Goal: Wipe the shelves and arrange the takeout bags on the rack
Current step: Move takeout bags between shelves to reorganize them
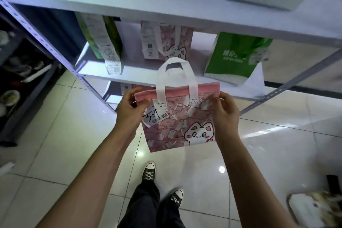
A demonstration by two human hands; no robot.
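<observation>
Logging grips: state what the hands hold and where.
Both hands, left hand and right hand, pinch the pink cat-print takeout bag at its top corners.

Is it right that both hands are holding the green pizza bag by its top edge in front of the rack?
Not quite. The head view shows the left hand and right hand holding the pink cat bag, not a green one, by its top edge in front of the rack.
</observation>
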